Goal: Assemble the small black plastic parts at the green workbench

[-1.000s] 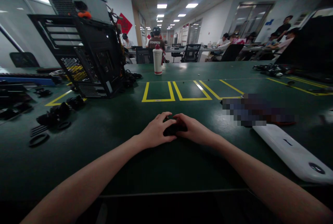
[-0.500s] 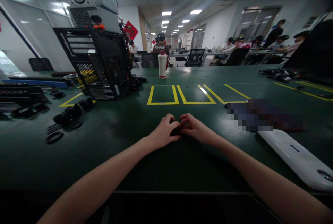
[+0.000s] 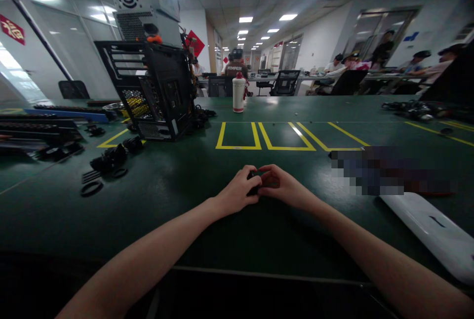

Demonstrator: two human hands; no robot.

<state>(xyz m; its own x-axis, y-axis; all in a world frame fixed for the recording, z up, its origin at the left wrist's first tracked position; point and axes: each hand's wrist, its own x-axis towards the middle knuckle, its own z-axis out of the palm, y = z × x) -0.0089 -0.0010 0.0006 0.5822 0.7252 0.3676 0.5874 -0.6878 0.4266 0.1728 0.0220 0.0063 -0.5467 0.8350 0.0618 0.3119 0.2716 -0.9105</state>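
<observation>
Where both forearms meet on the green table (image 3: pixel 207 171), the left hand (image 3: pixel 237 192) and right hand (image 3: pixel 282 188) curl close together, fingers pinched on a small black part (image 3: pixel 253 183) between them, near the table's near edge. Farther off lie yellow outlines (image 3: pixel 266 137), a white bottle (image 3: pixel 239 93), and left, a black case (image 3: pixel 155 93). Right, a white panel (image 3: pixel 429 227).
</observation>
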